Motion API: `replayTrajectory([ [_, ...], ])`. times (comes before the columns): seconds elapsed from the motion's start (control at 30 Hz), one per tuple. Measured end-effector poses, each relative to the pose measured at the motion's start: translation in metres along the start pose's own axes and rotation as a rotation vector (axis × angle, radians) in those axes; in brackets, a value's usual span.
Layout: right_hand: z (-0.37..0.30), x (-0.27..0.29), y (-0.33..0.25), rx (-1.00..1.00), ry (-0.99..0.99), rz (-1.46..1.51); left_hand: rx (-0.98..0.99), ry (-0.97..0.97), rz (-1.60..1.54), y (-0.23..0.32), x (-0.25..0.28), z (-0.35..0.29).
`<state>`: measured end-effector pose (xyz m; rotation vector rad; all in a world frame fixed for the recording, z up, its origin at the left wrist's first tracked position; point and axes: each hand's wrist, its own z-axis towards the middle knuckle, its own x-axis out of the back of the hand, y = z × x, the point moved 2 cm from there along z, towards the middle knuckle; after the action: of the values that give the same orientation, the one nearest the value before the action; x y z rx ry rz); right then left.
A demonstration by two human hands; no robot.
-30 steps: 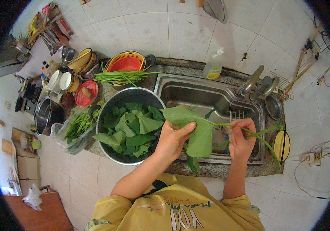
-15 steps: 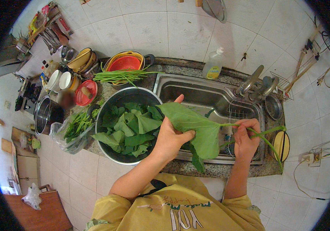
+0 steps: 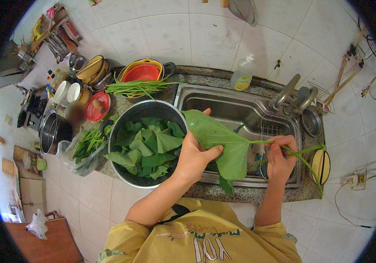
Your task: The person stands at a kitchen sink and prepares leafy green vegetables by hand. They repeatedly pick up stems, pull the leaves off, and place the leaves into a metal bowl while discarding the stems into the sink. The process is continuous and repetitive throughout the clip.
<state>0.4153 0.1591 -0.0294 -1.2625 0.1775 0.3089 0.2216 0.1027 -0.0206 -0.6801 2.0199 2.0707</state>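
Over the steel sink [image 3: 196,91], a broad green leaf [image 3: 227,147] is stretched between my two hands. My left hand [image 3: 195,155] is closed on its blade, thumb on top and the other fingers mostly hidden underneath. At the leaf's base, the fingers of my right hand [image 3: 281,154] pinch the green stem [image 3: 261,142]. Long stalks [image 3: 311,168] trail from that hand past the sink's right edge. A smaller leaf [image 3: 226,186] hangs below the large one over the counter's front edge. Left of my left hand stands a large metal pot [image 3: 112,162] holding many loose leaves [image 3: 146,147].
Thin green stems [image 3: 139,87] lie across a red basin [image 3: 143,72] behind the pot. A plastic bag of greens [image 3: 85,149] sits at its left. Along the back stand a clear bottle [image 3: 243,74] and the faucet [image 3: 286,92]. A yellow oval object [image 3: 321,166] lies at right.
The leaf's tip has shifted slightly, and my left thumb lies a little higher on the blade. Less of the smaller hanging leaf shows. My right hand is nearly still.
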Motion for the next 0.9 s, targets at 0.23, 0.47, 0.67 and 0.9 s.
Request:
replayTrajectory([
  [0.23, 0.002, 0.002, -0.002, -0.023, 0.014, -0.041, -0.008, -0.022, -0.005, 0.0, -0.001, 0.001],
  [0.47, 0.003, 0.004, -0.002, -0.058, 0.053, -0.034, -0.007, -0.018, 0.013, -0.002, -0.002, 0.003],
  [0.67, 0.003, 0.003, -0.003, -0.067, 0.116, -0.072, -0.05, 0.014, -0.042, -0.008, 0.004, 0.005],
  [0.9, 0.003, 0.011, -0.004, -0.018, -0.002, -0.041, 0.225, 0.208, -0.268, -0.035, 0.04, 0.007],
])
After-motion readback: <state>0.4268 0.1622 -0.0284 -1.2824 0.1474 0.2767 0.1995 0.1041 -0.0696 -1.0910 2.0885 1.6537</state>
